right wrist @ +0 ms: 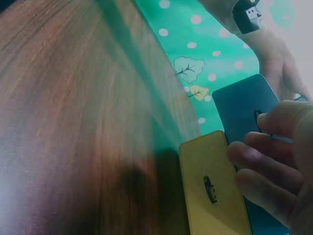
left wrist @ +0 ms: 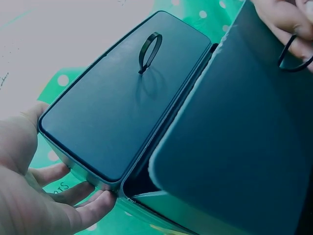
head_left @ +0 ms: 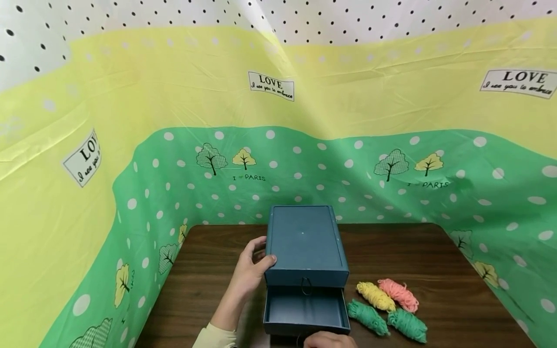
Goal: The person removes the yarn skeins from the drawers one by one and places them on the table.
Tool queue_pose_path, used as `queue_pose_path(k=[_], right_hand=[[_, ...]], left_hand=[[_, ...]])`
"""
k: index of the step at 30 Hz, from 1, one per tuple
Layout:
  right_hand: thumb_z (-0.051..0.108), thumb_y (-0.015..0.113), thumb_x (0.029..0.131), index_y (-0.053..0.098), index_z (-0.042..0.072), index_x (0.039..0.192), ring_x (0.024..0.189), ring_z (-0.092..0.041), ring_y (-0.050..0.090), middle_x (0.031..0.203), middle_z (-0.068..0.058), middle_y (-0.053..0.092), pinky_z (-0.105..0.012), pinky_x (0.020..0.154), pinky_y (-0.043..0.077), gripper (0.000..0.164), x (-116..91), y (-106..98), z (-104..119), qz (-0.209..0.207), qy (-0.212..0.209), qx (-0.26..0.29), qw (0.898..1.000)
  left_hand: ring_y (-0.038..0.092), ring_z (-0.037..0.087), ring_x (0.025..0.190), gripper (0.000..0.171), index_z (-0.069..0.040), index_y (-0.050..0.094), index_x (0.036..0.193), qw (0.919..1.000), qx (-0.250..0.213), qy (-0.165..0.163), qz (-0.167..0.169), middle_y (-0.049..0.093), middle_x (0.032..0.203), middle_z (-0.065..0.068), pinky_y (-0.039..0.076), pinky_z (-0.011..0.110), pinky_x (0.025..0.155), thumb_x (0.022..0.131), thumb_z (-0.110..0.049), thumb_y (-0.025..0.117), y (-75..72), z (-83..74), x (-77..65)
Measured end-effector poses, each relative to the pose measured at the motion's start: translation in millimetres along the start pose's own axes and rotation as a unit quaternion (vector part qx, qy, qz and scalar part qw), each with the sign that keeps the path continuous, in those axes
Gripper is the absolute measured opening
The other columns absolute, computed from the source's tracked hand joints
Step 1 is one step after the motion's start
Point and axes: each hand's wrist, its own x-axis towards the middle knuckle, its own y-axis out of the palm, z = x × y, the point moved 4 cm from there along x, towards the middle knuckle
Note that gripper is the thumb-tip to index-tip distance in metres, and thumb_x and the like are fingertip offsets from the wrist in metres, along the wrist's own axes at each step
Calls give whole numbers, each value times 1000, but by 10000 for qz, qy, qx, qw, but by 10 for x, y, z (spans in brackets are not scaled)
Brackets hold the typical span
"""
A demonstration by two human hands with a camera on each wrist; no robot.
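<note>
A dark blue drawer cabinet (head_left: 304, 237) stands on the table, its lower blue drawer (head_left: 306, 307) pulled out with a bare interior. At the cabinet's left side my left hand (head_left: 252, 263) grips the body, thumb over the top edge and fingers along the side. My right hand (head_left: 329, 340) is at the front of the pulled-out drawer. In the right wrist view, its thumb and index finger pinch the drawer's black loop pull (right wrist: 257, 117). Another black loop (left wrist: 150, 51) hangs on the closed drawer front above.
Skeins of yarn lie right of the cabinet: yellow (head_left: 376, 296), pink (head_left: 399, 294) and two green, one of them (head_left: 368, 317) close to the drawer. A yellow drawer front (right wrist: 212, 181) shows beside the blue one. A printed curtain (head_left: 300, 169) surrounds the wooden table (head_left: 209, 270).
</note>
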Motion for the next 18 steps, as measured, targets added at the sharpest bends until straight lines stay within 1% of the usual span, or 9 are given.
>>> queue_pose_path(k=[2, 3, 6, 9, 11, 14, 16, 18], right_hand=[[19, 70, 98, 69, 40, 105, 79, 8, 61, 96, 18, 71, -9, 64, 46, 23, 12, -37, -12, 334, 509, -450, 9971], [19, 72, 97, 68, 41, 103, 78, 10, 59, 96, 21, 69, -9, 64, 45, 24, 26, -46, -10, 383, 641, -684, 9949], [17, 75, 94, 68, 39, 98, 74, 13, 54, 92, 24, 66, -7, 61, 42, 23, 85, -47, -2, 261, 659, -1040, 9921], [18, 74, 94, 70, 35, 97, 74, 13, 55, 91, 22, 67, -9, 61, 43, 18, 142, -55, -8, 257, 692, -1098, 9912], [20, 72, 96, 71, 34, 97, 75, 11, 57, 92, 21, 68, -12, 61, 45, 14, 173, -71, -19, 320, 860, -1062, 9901], [23, 71, 97, 72, 34, 96, 78, 10, 60, 93, 20, 69, -18, 61, 50, 11, 213, -103, -44, 377, 1181, -1060, 9866], [22, 72, 96, 72, 34, 95, 78, 9, 61, 93, 19, 70, -20, 62, 51, 12, 241, -122, -60, 325, 1281, -1091, 9852], [21, 73, 95, 73, 33, 95, 78, 9, 60, 93, 19, 70, -21, 61, 51, 12, 271, -130, -80, 297, 1319, -1121, 9844]], left_hand=[[50, 39, 130, 61, -4, 44, 150, 10000, -9, -4, 7, 47, 148, 21, 50, 39, 97, 95, -11, 67, -1, -1, -2], [50, 39, 130, 61, -4, 44, 150, 10000, -12, 3, 9, 47, 148, 21, 50, 39, 97, 95, -11, 67, -1, -4, -3], [50, 39, 129, 60, -3, 44, 150, 10000, 8, 21, 16, 48, 147, 22, 50, 39, 97, 95, -12, 67, 1, 0, -4], [50, 39, 129, 60, -3, 44, 149, 10000, 22, -5, 12, 48, 146, 22, 50, 39, 97, 94, -12, 68, 1, 6, -4], [50, 40, 129, 61, -2, 43, 150, 10000, 47, 15, 24, 48, 146, 22, 51, 40, 97, 95, -12, 67, -1, 12, -4], [50, 40, 129, 61, -3, 44, 150, 10000, 35, -24, 4, 48, 146, 22, 51, 40, 97, 94, -12, 68, -3, 16, 2], [50, 40, 129, 61, -2, 43, 150, 10000, 46, 1, 10, 48, 146, 22, 51, 41, 98, 95, -12, 67, -3, 19, 2], [50, 40, 130, 61, -4, 44, 150, 10000, 14, -37, -1, 48, 147, 21, 50, 40, 98, 95, -12, 67, -3, 20, 4]])
